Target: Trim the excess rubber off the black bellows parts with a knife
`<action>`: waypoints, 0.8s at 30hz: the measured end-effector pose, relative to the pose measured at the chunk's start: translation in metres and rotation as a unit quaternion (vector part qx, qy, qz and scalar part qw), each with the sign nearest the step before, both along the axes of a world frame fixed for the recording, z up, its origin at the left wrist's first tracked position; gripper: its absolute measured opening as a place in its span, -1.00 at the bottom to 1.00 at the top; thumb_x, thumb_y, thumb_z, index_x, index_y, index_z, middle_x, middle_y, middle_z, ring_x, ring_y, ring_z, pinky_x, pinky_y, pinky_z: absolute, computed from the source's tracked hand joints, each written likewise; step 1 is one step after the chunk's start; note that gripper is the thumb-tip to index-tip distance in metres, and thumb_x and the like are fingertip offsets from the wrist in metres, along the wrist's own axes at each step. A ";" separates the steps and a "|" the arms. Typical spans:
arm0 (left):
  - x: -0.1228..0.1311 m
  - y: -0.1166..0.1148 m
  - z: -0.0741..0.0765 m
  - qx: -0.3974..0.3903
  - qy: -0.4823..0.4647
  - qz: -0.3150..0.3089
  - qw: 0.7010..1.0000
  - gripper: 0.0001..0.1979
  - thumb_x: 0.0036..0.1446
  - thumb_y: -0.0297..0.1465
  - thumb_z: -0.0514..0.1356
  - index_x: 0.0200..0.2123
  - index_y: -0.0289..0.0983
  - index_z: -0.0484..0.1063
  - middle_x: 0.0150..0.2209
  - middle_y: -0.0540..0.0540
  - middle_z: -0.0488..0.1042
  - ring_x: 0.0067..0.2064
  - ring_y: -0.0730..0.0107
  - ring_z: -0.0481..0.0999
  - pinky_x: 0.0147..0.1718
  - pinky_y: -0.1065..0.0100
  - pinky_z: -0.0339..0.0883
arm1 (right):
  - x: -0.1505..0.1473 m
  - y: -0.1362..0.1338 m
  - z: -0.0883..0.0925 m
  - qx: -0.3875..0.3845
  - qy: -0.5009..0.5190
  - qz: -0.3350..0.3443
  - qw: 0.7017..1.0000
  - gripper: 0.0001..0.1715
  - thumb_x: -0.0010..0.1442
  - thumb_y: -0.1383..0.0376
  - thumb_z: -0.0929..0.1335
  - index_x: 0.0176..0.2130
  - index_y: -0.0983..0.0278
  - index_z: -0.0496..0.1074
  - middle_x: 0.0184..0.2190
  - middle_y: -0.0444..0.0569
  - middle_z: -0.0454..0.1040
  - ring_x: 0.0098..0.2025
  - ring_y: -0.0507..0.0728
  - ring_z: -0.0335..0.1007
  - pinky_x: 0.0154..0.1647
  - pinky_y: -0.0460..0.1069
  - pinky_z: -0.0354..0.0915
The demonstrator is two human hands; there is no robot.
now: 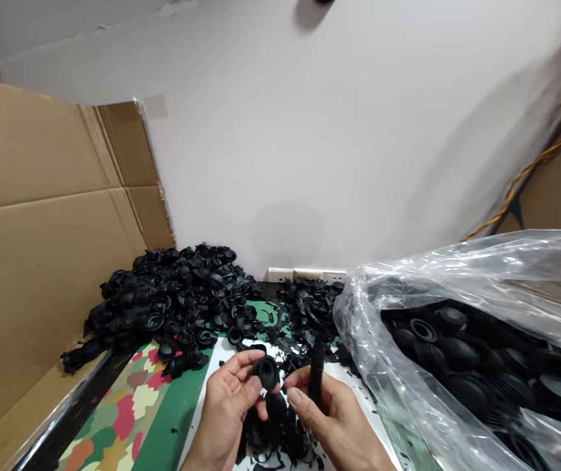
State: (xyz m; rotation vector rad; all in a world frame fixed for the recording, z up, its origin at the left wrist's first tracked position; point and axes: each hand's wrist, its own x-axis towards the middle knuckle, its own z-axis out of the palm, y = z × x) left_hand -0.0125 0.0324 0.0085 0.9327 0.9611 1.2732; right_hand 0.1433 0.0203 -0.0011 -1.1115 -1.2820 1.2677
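Note:
My left hand (228,402) pinches a round black rubber bellows boot (266,373) between thumb and fingers, with its ringed opening facing me. Close beside it, my right hand (332,418) is closed around a slim black ribbed, rod-like piece (316,371) that stands upright; its exact kind I cannot make out. The right thumb and forefinger come together near the boot's edge, and whether they touch it I cannot tell. Below both hands, black rubber scraps (280,435) and a few dark parts lie on a white sheet (201,405).
A large heap of black rubber boots (177,294) lies at left against a cardboard box (49,196). Trimmed scraps (309,307) are piled by the wall sockets (304,275). At right, a clear plastic bag (368,327) holds more rubber boots (457,353).

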 end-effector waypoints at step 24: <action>-0.001 0.002 0.005 -0.049 -0.048 -0.005 0.998 -0.77 -0.03 -0.41 0.34 -0.25 -0.36 0.53 -0.31 -0.22 0.57 -0.44 0.37 0.49 -0.61 0.48 0.30 | 0.000 0.007 -0.010 -0.003 -0.017 0.016 1.000 -0.48 0.01 -0.09 0.33 -0.35 0.32 0.42 -0.47 -0.04 0.42 -0.45 0.10 0.27 -0.45 -0.03 0.18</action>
